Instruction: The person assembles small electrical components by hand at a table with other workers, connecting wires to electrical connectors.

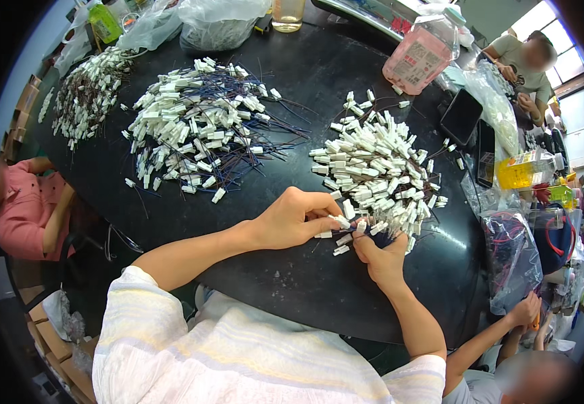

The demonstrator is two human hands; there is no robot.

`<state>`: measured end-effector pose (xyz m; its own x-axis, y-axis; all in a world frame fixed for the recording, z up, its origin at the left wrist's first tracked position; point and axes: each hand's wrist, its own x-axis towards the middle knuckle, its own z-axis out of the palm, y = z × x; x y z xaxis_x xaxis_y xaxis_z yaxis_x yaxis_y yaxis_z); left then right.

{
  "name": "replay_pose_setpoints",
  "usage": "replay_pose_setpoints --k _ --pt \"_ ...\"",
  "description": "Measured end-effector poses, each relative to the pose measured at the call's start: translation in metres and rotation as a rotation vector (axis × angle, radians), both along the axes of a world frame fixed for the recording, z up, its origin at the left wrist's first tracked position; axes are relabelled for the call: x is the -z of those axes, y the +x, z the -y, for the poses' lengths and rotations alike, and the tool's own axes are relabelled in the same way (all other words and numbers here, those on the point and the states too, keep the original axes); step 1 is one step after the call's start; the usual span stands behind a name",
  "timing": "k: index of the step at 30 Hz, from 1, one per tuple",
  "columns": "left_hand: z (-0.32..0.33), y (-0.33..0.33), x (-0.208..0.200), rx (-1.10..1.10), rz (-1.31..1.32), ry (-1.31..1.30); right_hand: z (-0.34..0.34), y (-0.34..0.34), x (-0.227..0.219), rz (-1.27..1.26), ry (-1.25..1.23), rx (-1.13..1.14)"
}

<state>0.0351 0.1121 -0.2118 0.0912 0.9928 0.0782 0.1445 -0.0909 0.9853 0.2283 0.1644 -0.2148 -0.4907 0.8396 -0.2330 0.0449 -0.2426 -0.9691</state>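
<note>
While the left hand (pixel 299 219) pinches a white connector (pixel 340 220) between thumb and fingertips at the near edge of the right-hand pile of connectors (pixel 376 175), the right hand (pixel 383 259) is clenched round a bunch of wired connectors (pixel 379 229), fist upward, the dark wires mostly hidden inside the grip; how many pieces it holds is hard to make out; both hands meet over the black table (pixel 292 283), just beside that pile; a second, looser pile with blue wires (pixel 198 131) lies well apart to the left, and a third heap (pixel 87 94) trails toward the far left rim; a pink jug (pixel 421 54) stands beyond; a person in pink (pixel 26 209) is cut off at the left; another person's forearm (pixel 490 337) enters lower right, what it handles unclear.
</note>
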Motion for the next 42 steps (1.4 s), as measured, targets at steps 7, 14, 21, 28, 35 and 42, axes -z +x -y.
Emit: replay_pose_setpoints --k 7,14,21,28,35,42 --pt "0.001 0.004 0.005 -0.003 -0.021 0.051 0.006 0.004 0.006 0.027 0.117 -0.036" --pt "0.000 0.004 0.009 0.029 -0.107 0.210 0.007 0.012 0.010 -0.022 0.188 -0.074" --pt "0.001 0.005 0.008 0.026 -0.025 0.108 0.001 0.006 -0.008 -0.081 0.026 -0.036" --pt "0.002 0.005 0.010 0.034 -0.020 0.097 0.003 0.006 -0.004 0.000 0.071 -0.028" --pt "0.001 0.004 0.006 0.059 -0.118 0.129 0.007 0.002 -0.003 0.036 0.121 -0.002" --pt "0.000 0.009 0.014 0.072 -0.181 0.298 0.005 0.001 -0.001 0.091 0.346 -0.116"
